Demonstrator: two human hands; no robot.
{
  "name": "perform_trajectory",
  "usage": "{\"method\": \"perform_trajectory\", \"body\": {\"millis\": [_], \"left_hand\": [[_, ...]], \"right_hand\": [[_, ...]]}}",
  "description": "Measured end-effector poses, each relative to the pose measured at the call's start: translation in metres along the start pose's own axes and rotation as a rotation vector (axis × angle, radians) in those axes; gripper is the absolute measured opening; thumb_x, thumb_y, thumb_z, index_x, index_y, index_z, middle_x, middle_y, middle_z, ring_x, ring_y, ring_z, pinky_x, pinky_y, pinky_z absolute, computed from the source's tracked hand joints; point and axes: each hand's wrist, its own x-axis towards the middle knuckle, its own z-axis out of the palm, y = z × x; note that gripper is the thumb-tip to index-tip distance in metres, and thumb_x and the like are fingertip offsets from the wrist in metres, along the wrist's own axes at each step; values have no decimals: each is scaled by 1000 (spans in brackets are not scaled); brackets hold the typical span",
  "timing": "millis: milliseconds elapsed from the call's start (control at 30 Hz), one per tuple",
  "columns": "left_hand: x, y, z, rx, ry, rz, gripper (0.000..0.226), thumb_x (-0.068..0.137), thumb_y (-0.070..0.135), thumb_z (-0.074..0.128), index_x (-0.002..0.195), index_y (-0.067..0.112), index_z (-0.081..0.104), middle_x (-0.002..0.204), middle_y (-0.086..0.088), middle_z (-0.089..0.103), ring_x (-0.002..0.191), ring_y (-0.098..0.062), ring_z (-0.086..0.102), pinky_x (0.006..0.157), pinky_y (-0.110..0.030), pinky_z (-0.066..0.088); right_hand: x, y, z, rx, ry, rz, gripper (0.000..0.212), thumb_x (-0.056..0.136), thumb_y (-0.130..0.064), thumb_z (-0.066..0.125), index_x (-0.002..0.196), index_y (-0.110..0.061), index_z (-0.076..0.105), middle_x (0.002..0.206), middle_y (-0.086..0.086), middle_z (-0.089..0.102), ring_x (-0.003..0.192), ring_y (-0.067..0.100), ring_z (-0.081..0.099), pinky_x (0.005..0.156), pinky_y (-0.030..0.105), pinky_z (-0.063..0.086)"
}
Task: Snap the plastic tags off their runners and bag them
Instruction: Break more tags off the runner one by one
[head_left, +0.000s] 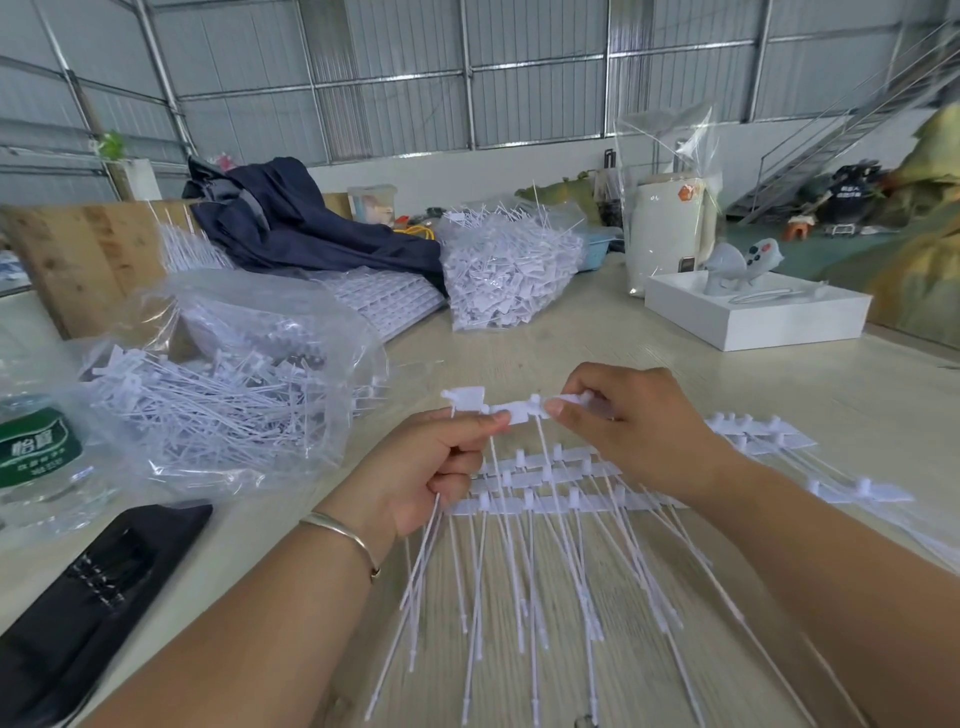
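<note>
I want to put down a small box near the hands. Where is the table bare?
The table is bare between the far bag of tags, the white box and the hands. Another bare strip lies right of the strips of tags. The left is crowded: open bag, bottle, black pouch.

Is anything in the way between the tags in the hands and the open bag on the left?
Nothing visible blocks it. The left hand and right hand hold the tag strip above the table, and the open bag of loose tags lies just to the left, with bare tabletop between them.
</note>
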Motion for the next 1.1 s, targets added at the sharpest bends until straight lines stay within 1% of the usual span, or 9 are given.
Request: {"method": "perform_trajectory", "body": {"millis": [100, 200, 333, 433, 533, 633, 800, 967, 1100], "left_hand": [[0, 2, -2, -102, -2, 10, 7, 68, 21, 76, 64, 19, 70, 55, 9, 23, 41, -3, 17, 34, -15, 12], [-1, 3, -2, -170, -43, 1, 11, 71, 20, 73, 61, 18, 74, 53, 10, 23, 38, -2, 18, 32, -14, 14], [-5, 3, 0, -241, -120, 11, 16, 75, 20, 70, 59, 20, 71, 51, 11, 23, 35, -2, 21, 32, -13, 14], [-6, 1, 6, -341, -186, 13, 18, 79, 19, 69, 61, 20, 67, 50, 11, 25, 34, -1, 24, 32, -13, 14], [-9, -1, 20, -376, -329, -15, 17, 75, 26, 74, 80, 18, 60, 50, 11, 27, 36, -1, 23, 33, -13, 15], [-9, -3, 27, -350, -438, -43, 16, 83, 34, 64, 74, 21, 68, 52, 11, 31, 38, -3, 20, 35, -13, 13], [-9, -1, 22, -374, -401, -65, 16, 86, 28, 61, 76, 17, 68, 55, 9, 32, 39, -4, 20, 36, -16, 11], [-6, 1, 18, -421, -284, -34, 16, 78, 26, 72, 72, 16, 62, 66, 4, 53, 41, -2, 28, 35, -14, 13], [-3, 3, 14, -349, -176, -45, 27, 78, 32, 67, 66, 17, 48, 53, 6, 41, 34, -2, 25, 31, -14, 13]], "right_hand": [[3, 1, -4, 3, -3, 74, 37, 93, -44, 54, 75, -12, 54, 59, -4, 40, 58, 12, 42, 74, 31, 29], [5, 2, -4, 184, -31, 154, 41, 92, -43, 58, 73, -7, 52, 61, -4, 35, 57, 11, 36, 71, 29, 28], [4, -2, -5, 454, -90, 196, 40, 89, -41, 63, 77, -3, 60, 65, 1, 37, 54, 6, 34, 54, 12, 29], [3, -3, -7, 654, -189, 220, 44, 78, -54, 65, 75, -11, 66, 72, 1, 51, 67, 6, 45, 71, 18, 36], [3, -5, -4, 803, -276, 174, 47, 71, -61, 67, 78, -14, 68, 76, 0, 60, 75, 6, 52, 80, 22, 41], [3, -7, 2, 839, -305, 172, 71, 67, -66, 66, 97, -1, 67, 91, 24, 63, 86, 17, 54, 95, 35, 44], [2, -9, 3, 793, -257, 219, 84, 60, -73, 66, 94, 3, 64, 69, 2, 46, 67, 11, 40, 76, 23, 37], [3, -10, -1, 730, -98, 266, 79, 59, -65, 71, 81, 9, 55, 68, 7, 44, 64, 16, 38, 58, 14, 36], [3, -7, -2, 664, 3, 318, 61, 69, -51, 76, 73, 6, 54, 64, 7, 42, 60, 14, 37, 52, 12, 34]]}}
